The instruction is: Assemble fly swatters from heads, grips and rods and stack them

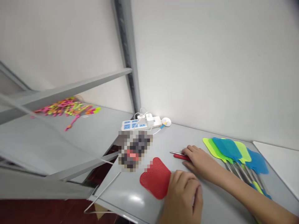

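Observation:
A red fly swatter head [157, 179] with a mesh surface lies on the grey shelf. My left hand [182, 194] is closed at its right edge, fingers curled over the corner; what sits inside the fingers is partly hidden. Beyond it, my right hand [198, 160] is closed around a red handle [181, 157], with a thin metal rod [174, 152] lying alongside. The right ends of the handle and rod disappear under the hand. To the right of my right hand rests a group of fly swatters [227, 149] in blue, green and yellow, with metal shafts.
A white power strip [155, 122] with plugs and a round white device [166, 121] sit by the wall. A blurred-out object [135, 151] lies near the left edge. Colourful small items [67, 107] are on the neighbouring shelf, past a metal post [127, 46]. A white board [277, 165] lies right.

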The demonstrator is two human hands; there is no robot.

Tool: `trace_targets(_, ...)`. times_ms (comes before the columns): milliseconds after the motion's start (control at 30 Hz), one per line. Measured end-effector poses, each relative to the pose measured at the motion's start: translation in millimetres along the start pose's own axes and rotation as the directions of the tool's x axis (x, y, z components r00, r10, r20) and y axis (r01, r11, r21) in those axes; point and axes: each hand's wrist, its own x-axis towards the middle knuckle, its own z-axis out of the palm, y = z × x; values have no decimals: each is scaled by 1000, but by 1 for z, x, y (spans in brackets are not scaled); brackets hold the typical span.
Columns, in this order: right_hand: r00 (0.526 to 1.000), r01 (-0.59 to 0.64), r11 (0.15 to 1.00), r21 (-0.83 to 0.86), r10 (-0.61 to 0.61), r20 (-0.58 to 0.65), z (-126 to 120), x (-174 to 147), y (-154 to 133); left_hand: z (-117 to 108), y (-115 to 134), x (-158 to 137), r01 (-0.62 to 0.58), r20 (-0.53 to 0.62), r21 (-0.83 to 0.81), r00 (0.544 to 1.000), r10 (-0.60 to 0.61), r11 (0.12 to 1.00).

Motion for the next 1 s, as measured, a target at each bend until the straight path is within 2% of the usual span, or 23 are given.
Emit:
trace_targets(133,999,-10,997,72,7,44,9,-8,-9,8,-1,-6,-7,-16,-10,1000,7,1000)
trace_targets(333,993,-59,986,154,43,107,24,-39,-7,10,2,-11,-9,-10,-3,1000,9,1000)
trace_targets(433,983,-117,961,251,76,169,18,-55,-10,8,6,-10,-30,-29,-27,999,29,999)
trace_targets(500,978,-169,941,295,123,169,7,-66,-19,8,8,-10,-23,-75,-67,997,18,997)
trace_targets(600,975,-214,934,287,186,121,-10,-81,-40,6,10,-12,53,-120,-177,990,-75,983)
trace_targets(733,960,-270,949,164,277,-24,-20,-102,-73,-8,24,-18,194,11,-364,979,-205,911)
trace_targets(900,937,-220,971,91,236,-259,-19,-128,-109,-31,55,-31,240,70,-507,969,-238,828)
trace_targets(1000,920,-213,971,107,236,-313,-19,-145,-126,-36,70,-42,268,100,-597,960,-261,756)
